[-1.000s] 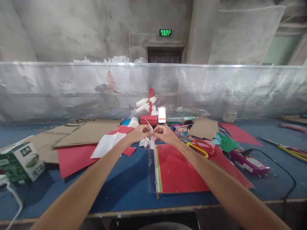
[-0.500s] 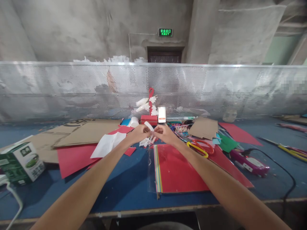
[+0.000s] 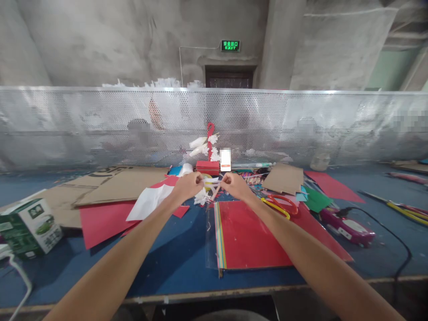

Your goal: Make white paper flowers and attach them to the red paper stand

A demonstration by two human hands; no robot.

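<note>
My left hand (image 3: 190, 185) pinches one end of a thin white paper strip (image 3: 210, 180). At its other end my right hand (image 3: 234, 185) has its fingers pressed together on the strip, which spans the short gap between both hands. Just below lies a white paper flower (image 3: 202, 196), close to the left fingers. Behind the strip part of a yellow ring, perhaps a tape roll (image 3: 208, 176), shows. Farther back a red hooked stand (image 3: 210, 129) rises from a red box (image 3: 207, 167), with white paper flowers (image 3: 199, 146) attached. A lit phone (image 3: 225, 160) stands beside it.
Cardboard sheets (image 3: 123, 185), red paper (image 3: 107, 223) and crumpled white paper (image 3: 152, 200) lie left. A packet of red sheets (image 3: 249, 236) is in front of my right arm, with scissors (image 3: 276, 208) beyond. A purple device (image 3: 347, 226) with a black cord and a green carton (image 3: 31, 227) flank them.
My hands have moved slightly apart, and the white strip now stretches level between them instead of standing up at a slant. The yellow ring behind has come into view.
</note>
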